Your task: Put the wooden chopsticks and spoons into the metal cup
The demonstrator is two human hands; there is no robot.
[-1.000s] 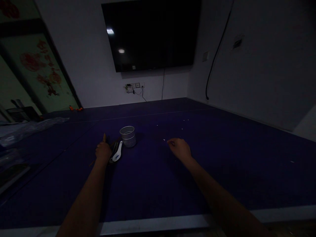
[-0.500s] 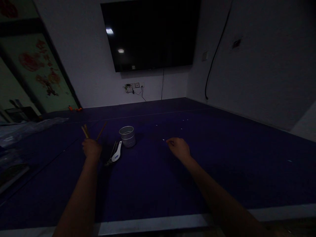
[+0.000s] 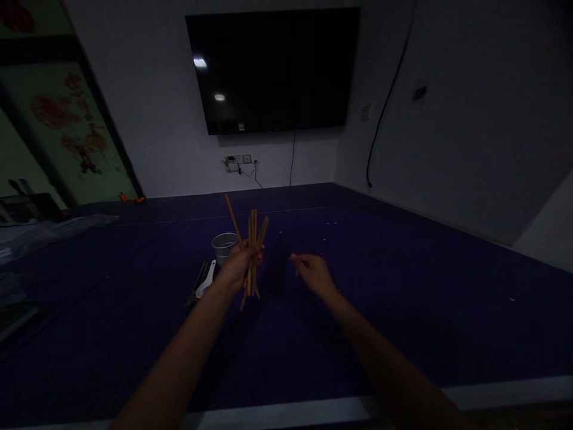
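Observation:
My left hand (image 3: 236, 266) is closed around a bundle of wooden chopsticks (image 3: 253, 230), held up over the dark purple surface. One chopstick leans away from the others to the left. My right hand (image 3: 314, 275) is closed in a pinch to the right of the bundle; a tiny pale speck shows at its fingertips, too small to name. Behind my left hand stands a metal cup (image 3: 222, 242), partly hidden by it. A white spoon (image 3: 206, 279) lies left of my left wrist, beside some thin dark utensils (image 3: 197, 283) that are hard to make out.
Small white scraps (image 3: 324, 239) dot the purple surface (image 3: 380, 269), which has a pale front edge (image 3: 286, 412). Clear plastic sheeting (image 3: 85, 226) lies at the left. A television (image 3: 277, 68) hangs on the wall above sockets with cables (image 3: 242, 160).
My left hand has moved right with the chopsticks, from left of the spoon to in front of the cup. My right hand stays pinched; the white scrap by its fingertips no longer lies apart.

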